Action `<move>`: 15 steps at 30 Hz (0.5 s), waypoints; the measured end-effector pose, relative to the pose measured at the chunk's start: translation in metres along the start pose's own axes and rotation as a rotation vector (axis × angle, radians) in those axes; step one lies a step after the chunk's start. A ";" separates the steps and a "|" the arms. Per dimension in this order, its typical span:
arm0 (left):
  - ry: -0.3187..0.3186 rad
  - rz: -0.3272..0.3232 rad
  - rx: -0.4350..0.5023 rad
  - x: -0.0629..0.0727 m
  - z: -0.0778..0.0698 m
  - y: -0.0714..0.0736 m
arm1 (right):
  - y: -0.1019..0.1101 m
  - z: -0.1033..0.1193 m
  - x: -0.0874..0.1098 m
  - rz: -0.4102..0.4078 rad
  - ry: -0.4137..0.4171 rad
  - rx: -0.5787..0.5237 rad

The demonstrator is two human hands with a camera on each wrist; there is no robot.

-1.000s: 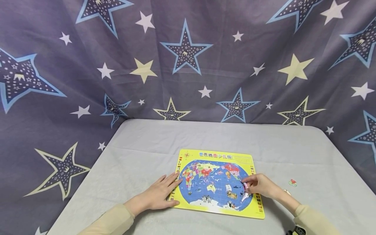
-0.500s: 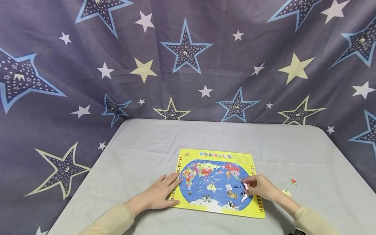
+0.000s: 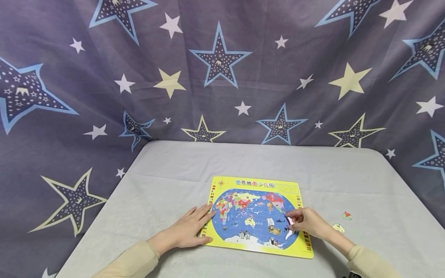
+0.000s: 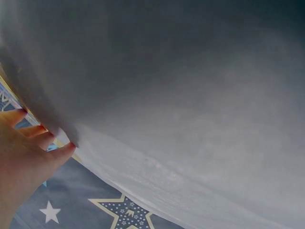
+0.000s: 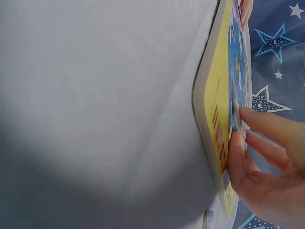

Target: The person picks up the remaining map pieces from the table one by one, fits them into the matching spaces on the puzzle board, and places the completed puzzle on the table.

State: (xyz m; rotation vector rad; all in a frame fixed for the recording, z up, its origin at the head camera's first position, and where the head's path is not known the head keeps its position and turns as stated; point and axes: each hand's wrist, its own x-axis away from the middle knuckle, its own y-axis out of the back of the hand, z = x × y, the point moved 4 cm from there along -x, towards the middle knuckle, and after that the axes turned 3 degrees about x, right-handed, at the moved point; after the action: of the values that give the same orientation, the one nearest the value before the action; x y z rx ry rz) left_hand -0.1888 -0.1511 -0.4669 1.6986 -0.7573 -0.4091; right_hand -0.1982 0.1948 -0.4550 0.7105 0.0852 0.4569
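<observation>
A world-map puzzle board (image 3: 222,247) with a yellow border and blue oceans lies on the table. My left hand (image 3: 187,228) rests with fingers spread on its left edge; the left wrist view catches those fingers (image 4: 62,153) at the edge. At the board's right side my right hand (image 3: 310,222) pinches a small pink puzzle piece (image 3: 290,220) between thumb and fingers, over a white patch of the map. Side-on in the right wrist view, the piece (image 5: 235,106) stands tilted against the board's face. Fingers hide part of it, so whether it sits in a recess cannot be told.
Two loose puzzle pieces lie on the grey cloth right of the board: a red and green one (image 3: 347,215) and a pale yellow-green one (image 3: 338,228). A star-patterned curtain (image 3: 222,100) hangs behind the table (image 3: 174,162).
My right hand shifts the pink piece only slightly over the same spot. The pale loose piece has come into fuller view beside the right wrist. My left hand stays put.
</observation>
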 end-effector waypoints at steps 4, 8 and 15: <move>0.000 -0.004 -0.003 0.000 0.000 0.000 | 0.000 0.000 0.000 -0.001 -0.001 -0.001; -0.003 -0.006 -0.010 0.001 0.000 0.000 | 0.000 0.000 0.000 -0.004 -0.009 -0.001; -0.005 -0.005 -0.011 0.001 -0.001 0.000 | 0.000 0.000 0.000 -0.014 -0.017 0.006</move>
State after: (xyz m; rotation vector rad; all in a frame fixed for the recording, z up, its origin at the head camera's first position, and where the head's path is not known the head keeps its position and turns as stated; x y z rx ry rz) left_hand -0.1881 -0.1511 -0.4662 1.6902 -0.7527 -0.4203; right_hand -0.1979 0.1947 -0.4549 0.7196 0.0758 0.4369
